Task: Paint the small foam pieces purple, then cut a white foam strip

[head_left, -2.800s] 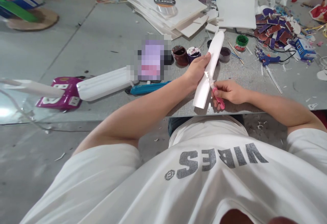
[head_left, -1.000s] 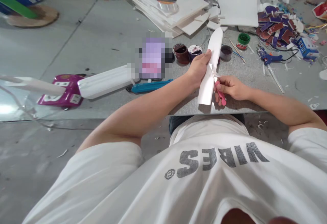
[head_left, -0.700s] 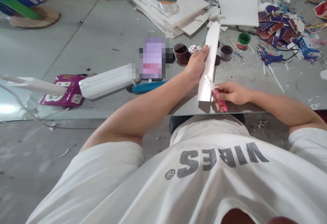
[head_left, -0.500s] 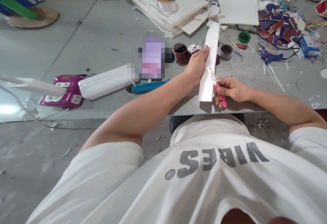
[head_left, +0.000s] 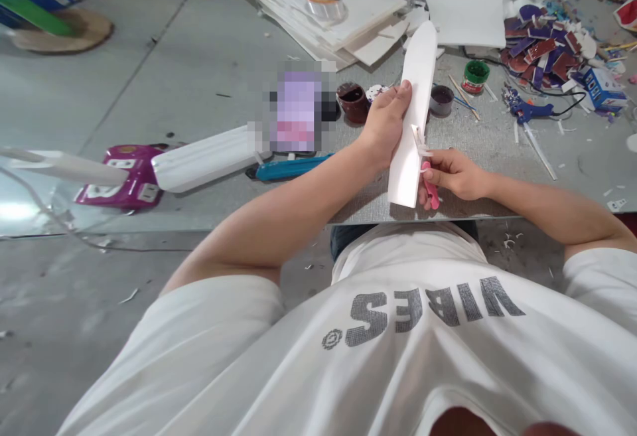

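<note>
A long white foam board piece [head_left: 417, 77] with a rounded far end is tilted above the table's front part. My left hand [head_left: 391, 117] grips its left edge, thumb on top and the other fingers hidden beneath. My right hand [head_left: 455, 174] is closed around the pink handle of a utility knife [head_left: 430, 187] at the board's right edge. The blade lies against that edge, partly covered by thin white shavings [head_left: 422, 144] curled around it.
Paint jars, dark red [head_left: 352, 103] and green [head_left: 475, 76], stand beyond the hands. A blue glue gun [head_left: 527, 105] lies right, near a pile of painted scraps [head_left: 540, 44]. White sheets [head_left: 348, 18] are stacked behind. A purple lamp base [head_left: 119, 177] sits left.
The foam board piece has shifted slightly, its rounded end now farther away and more face-up. The knife blade has turned more upright along the right edge. Both hands keep their holds.
</note>
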Available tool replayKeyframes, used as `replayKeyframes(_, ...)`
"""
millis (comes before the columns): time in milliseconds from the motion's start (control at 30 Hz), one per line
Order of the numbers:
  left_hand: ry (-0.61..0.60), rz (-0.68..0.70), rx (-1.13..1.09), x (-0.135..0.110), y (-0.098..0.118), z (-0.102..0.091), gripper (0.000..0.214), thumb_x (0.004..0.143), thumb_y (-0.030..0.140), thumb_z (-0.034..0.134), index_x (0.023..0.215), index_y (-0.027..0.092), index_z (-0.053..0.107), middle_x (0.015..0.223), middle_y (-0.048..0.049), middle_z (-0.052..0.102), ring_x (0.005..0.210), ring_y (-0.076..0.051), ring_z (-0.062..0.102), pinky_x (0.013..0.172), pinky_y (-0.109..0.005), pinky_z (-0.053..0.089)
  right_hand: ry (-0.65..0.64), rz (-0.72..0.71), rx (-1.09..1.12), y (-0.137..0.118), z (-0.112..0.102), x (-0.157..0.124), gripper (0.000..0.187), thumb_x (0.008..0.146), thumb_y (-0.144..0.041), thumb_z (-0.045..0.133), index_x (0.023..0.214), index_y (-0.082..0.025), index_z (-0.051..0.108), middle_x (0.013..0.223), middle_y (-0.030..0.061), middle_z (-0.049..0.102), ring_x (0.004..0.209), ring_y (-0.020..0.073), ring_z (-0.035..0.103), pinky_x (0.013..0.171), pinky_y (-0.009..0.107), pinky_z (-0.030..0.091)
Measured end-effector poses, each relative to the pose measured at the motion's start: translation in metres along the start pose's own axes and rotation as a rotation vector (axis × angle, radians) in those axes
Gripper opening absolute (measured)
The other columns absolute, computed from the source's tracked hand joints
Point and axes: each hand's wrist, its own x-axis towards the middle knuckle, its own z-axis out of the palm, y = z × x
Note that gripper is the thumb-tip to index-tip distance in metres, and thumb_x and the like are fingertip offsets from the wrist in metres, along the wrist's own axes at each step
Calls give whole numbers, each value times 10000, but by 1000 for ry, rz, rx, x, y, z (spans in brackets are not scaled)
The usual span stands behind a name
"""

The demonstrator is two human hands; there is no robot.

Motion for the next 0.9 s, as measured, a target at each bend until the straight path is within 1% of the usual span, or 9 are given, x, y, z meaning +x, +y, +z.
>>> replayKeyframes(67, 16, 0, 3, -1, 5, 2, 557, 1134, 753, 604, 918, 239, 598, 667, 21, 595, 618, -158, 711, 576, -250, 538, -9, 5, -3, 0, 0, 0, 497, 1095, -658, 735, 996, -188, 610, 837, 34, 829, 552, 107, 727, 627, 250, 675)
replayKeyframes(167, 25, 7, -30, -3, 14, 4, 508, 1179, 672, 573, 895, 251, 567, 648, 25, 607, 589, -142, 681, 562, -245, 536, -18, 6, -3, 1, 1, 0, 492, 1103, -654, 723, 995, -190, 603, 836, 32, 824, 542, 98, 709, 622, 245, 663)
replayKeyframes(267, 40, 23, -82, -3, 21, 6, 457, 1154, 642, 635, 889, 279, 553, 618, 34, 603, 559, -147, 637, 528, -260, 531, -24, 18, 9, 2, 1, 0, 504, 1093, -673, 728, 1001, -194, 601, 835, 30, 829, 541, 93, 697, 605, 230, 646)
replayKeyframes(333, 67, 25, -112, -3, 25, 6, 449, 1127, 647, 677, 883, 289, 559, 606, 38, 584, 531, -154, 617, 507, -276, 523, -26, 32, 18, 3, 0, 1, 516, 1083, -686, 734, 1001, -196, 594, 832, 27, 830, 539, 93, 693, 627, 241, 662)
replayKeyframes(433, 101, 18, -168, -2, 29, 7, 419, 1139, 557, 696, 859, 273, 566, 616, 38, 568, 495, -145, 608, 488, -275, 497, -39, 28, 26, 3, -1, 1, 502, 1094, -661, 733, 990, -191, 591, 830, 28, 828, 534, 94, 691, 658, 264, 685)
replayKeyframes(533, 107, 13, -197, -1, 30, 6, 411, 1185, 448, 622, 826, 259, 551, 610, 43, 560, 461, -117, 560, 462, -251, 466, -67, -1, 27, 4, -2, 2, 482, 1104, -625, 739, 972, -185, 592, 815, 28, 821, 526, 90, 679, 637, 256, 664)
replayKeyframes(600, 97, 28, -196, 1, 28, 4, 408, 1192, 415, 592, 815, 265, 551, 599, 45, 558, 456, -112, 523, 451, -245, 458, -81, 1, 14, 4, -2, 2, 482, 1104, -622, 741, 964, -187, 591, 804, 25, 815, 530, 90, 675, 617, 243, 640)
replayKeyframes(733, 86, 80, -200, 9, 23, -3, 388, 1171, 402, 614, 801, 293, 580, 585, 36, 559, 493, -135, 489, 454, -256, 459, -84, 35, -10, 4, -3, 1, 491, 1112, -638, 716, 953, -193, 581, 790, 28, 810, 536, 92, 672, 608, 234, 619)
replayKeyframes(900, 66, 156, -198, 18, 21, -13, 462, 1179, 407, 630, 735, 280, 608, 602, 26, 523, 459, -131, 458, 438, -271, 431, -97, 84, -13, 0, -2, 0, 500, 1095, -666, 728, 995, -193, 598, 797, 28, 822, 548, 97, 681, 611, 232, 621)
